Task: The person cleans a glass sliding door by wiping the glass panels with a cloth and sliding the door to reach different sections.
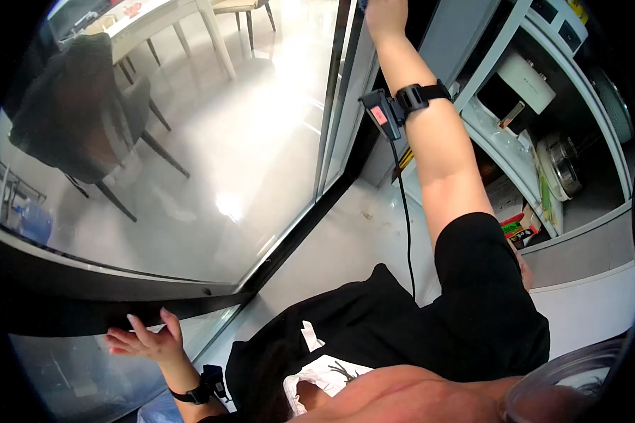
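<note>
My left hand (148, 343) is at the lower left, with its fingers spread and holding nothing. Its fingertips overlap the black frame bar (190, 308) of a glass door; whether they touch it I cannot tell. A black strap circles the wrist. My right arm stretches up to the top edge, where my right hand (388, 20) is partly cut off beside the upright door frame (337, 92). A small patch of blue shows at that hand, but its fingers are out of view. On the right forearm sits a strapped black device (382, 113) with a cable.
Behind the glass pane (261, 162) are a grey chair (140, 106), a white table (159, 25) and a shiny floor. An open shelf unit (522, 166) on the right holds a white box (525, 81), metal pots (561, 166) and packets (518, 227).
</note>
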### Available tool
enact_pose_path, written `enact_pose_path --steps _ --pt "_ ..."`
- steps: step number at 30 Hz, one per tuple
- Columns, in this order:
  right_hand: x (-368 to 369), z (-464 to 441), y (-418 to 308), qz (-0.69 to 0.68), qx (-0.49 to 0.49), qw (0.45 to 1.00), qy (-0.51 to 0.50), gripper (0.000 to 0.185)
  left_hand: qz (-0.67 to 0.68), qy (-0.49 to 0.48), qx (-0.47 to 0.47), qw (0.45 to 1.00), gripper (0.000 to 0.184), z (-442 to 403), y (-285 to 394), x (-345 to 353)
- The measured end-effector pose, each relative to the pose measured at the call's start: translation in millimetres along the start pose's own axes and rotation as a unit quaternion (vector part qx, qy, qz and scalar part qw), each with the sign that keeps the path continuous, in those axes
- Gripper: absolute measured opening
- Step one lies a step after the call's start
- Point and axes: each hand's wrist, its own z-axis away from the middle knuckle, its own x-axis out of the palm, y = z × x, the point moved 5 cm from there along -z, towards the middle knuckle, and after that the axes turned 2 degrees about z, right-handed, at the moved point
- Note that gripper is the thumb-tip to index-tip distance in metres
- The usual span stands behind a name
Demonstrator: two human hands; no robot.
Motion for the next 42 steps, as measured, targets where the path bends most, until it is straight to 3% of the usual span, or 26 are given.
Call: enact_pose_path --steps 2,7,13,16,18,19,20,22,25,27,28,31,33,35,37,42 --pt "12.8 12.9 117.7 0.129 0.115 0.985 0.026 0.047 0.005 0.024 0.008 1.0 0.059 -3.2 2.7 -0.9" --pt "-3.3 99.4 143.1 0.034 0.233 0.97 0.061 0.055 -0.02 0.019 0.021 0.999 0.06 -1.1 4.5 -0.7" --pt "-4.4 213.4 195.7 0.015 0.433 0.899 0.064 0.061 -0.04 0.002 0.015 0.999 0.06 3.9 3.0 -1.5" --pt "5.6 284.5 204.8 -0.206 0.628 0.748 0.066 0.069 -0.055 -0.001 0.019 0.998 0.062 3.8 3.4 -1.4" --pt "5.7 328.2 201.1 -0.16 0.723 0.668 0.077 0.077 -0.059 -0.004 0.019 0.998 0.063 5.7 3.5 -1.3" --pt "21.0 363.7 238.0 -0.243 0.717 0.653 0.025 0.077 -0.06 -0.001 0.019 0.998 0.063 5.7 3.3 0.1" --pt "18.8 375.0 235.9 -0.216 0.706 0.673 0.045 0.075 -0.057 -0.001 0.022 0.998 0.063 5.7 3.6 1.3" --pt "25.0 391.3 269.9 -0.263 0.71 0.652 0.033 0.061 -0.052 -0.004 0.026 0.998 0.063 5.3 3.4 1.5" --pt "15.8 301.7 180.1 -0.241 0.605 0.755 0.074 0.056 -0.039 0.001 0.033 0.999 0.064 4.7 4.3 1.6" --pt "24.5 250.3 179.4 -0.328 0.514 0.791 0.044 0.052 -0.038 0.0 0.029 0.999 0.064 5.2 3.2 1.2" --pt "15.2 210.5 136.1 -0.282 0.468 0.836 0.05 0.051 -0.037 -0.001 0.026 0.999 0.064 6.2 3.3 1.9" --pt "4.2 120.1 73.9 -0.104 0.19 0.976 -0.034 0.051 -0.038 0.001 0.028 0.999 0.065 4.3 5.2 0.8" --pt "0.9 80.5 37.3 -0.004 0.031 0.997 -0.066 0.05 -0.039 0.001 0.035 0.999 0.065 4.1 4.9 0.2" --pt "-0.2 64.1 17.7 0.038 -0.06 0.995 -0.074 0.05 -0.047 -0.002 0.036 0.998 0.066 6.8 5.7 -1.0" --pt "2.4 66.4 28.0 0.034 -0.058 0.995 -0.077 0.05 -0.062 -0.01 0.039 0.997 0.068 8.8 2.6 -1.3" --pt "4.0 199.8 127.4 0.039 0.168 0.984 -0.048 0.049 -0.056 0.0 0.043 0.998 0.066 10.5 3.5 0.1"
